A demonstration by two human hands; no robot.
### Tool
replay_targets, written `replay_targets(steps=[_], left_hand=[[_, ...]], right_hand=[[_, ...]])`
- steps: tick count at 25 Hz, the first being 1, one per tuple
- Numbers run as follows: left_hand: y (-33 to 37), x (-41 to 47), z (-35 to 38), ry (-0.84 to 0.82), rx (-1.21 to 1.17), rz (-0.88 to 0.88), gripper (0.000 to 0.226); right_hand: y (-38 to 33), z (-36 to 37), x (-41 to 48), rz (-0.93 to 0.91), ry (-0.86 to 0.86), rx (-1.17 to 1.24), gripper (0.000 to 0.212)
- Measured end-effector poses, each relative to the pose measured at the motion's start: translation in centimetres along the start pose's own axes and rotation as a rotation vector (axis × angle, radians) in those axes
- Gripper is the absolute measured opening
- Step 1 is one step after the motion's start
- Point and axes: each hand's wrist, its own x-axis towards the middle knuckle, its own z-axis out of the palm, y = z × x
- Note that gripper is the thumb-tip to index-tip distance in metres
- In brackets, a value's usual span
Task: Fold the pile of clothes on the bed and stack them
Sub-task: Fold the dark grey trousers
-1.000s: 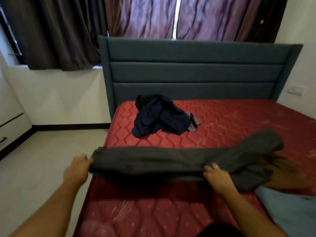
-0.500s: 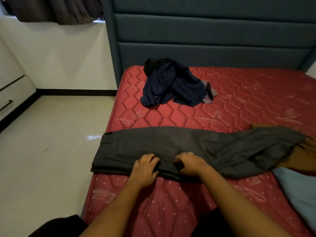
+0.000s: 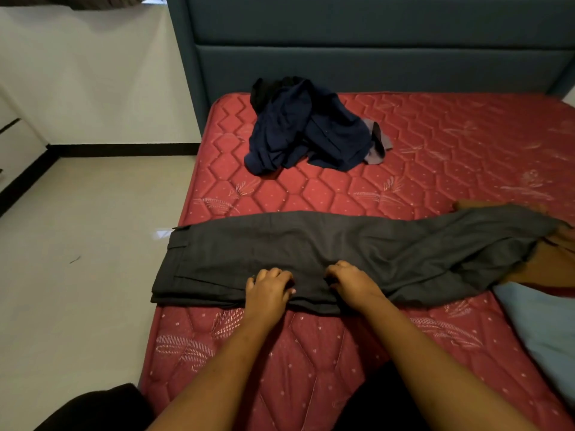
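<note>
Grey trousers: laid flat across the bed, near its front edge. Soft, light and limp, probably best taken at the waistband or hems. Left hand, right hand: fingers curled, pinching the near edge mid-length. Unfolded pile: farther back.

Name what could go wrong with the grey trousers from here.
The waistband end of the grey trousers overhangs the mattress edge, so it might slip toward the floor. Their leg ends lie on a brown garment; a fold could drag it along.
</note>
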Motion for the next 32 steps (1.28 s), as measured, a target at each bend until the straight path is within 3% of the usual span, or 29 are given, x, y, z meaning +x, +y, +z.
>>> replay_targets(steps=[3,6,8,10,13,15,17,19,21,24,26,28,30,32], left_hand=[[0.4,0.7,0.1,-0.043,0.049,-0.004,0.033],[1.0,1.2,0.1,-0.068,0.09,-0.011,0.023],[1.0,1.2,0.2,-0.071,0.099,-0.004,0.02],[0.6,0.8,0.2,0.023,0.066,0.043,0.017],[-0.2,0.4,-0.1,0.353,0.044,0.156,0.014],[-1.1,0.4,-0.6,0.452,0.102,0.226,0.015],[-1.8,0.3,-0.9,0.453,0.231,0.363,0.022],[-2.1,0.4,-1.1,0.416,0.378,0.531,0.026],[-1.9,0.1,-1.2,0.337,0.491,0.634,0.018],[-1.8,-0.4,-1.6,0.188,0.533,0.626,0.01],[-1.8,-0.3,-1.0,0.058,0.593,0.555,0.02],[-0.4,-0.4,-1.0,-0.074,0.631,0.414,0.028],[2.3,-0.5,-1.6,-0.237,0.671,0.24,0.016],[4.8,0.2,-1.4,-0.301,0.786,0.113,0.03]], right_hand=[[0.3,-0.6,0.2,0.037,-0.03,-0.126,0.026],[-0.1,-0.9,0.6,-0.001,-0.076,-0.219,0.02],[-0.3,-1.0,0.6,-0.06,-0.021,-0.291,0.019],[-0.4,-1.7,0.2,-0.172,0.179,-0.284,0.016],[-0.5,-2.4,-0.6,-0.36,0.425,-0.136,0.016],[-0.3,-2.6,-1.0,-0.379,0.34,-0.111,0.014],[0.9,-2.7,-1.6,-0.346,0.14,-0.276,0.027],[2.8,-3.8,-1.8,-0.24,0.134,-0.462,0.027],[4.0,-5.2,-1.8,-0.189,0.338,-0.478,0.019],[4.8,-5.7,-2.6,-0.327,0.433,-0.518,0.014],[5.8,-3.6,-4.0,-0.402,0.19,-0.558,0.02],[6.6,-2.5,-5.5,-0.202,-0.094,-0.515,0.031],[7.9,-3.2,-5.7,-0.039,-0.125,-0.413,0.032],[8.8,-4.0,-5.6,0.042,-0.178,-0.291,0.03]])
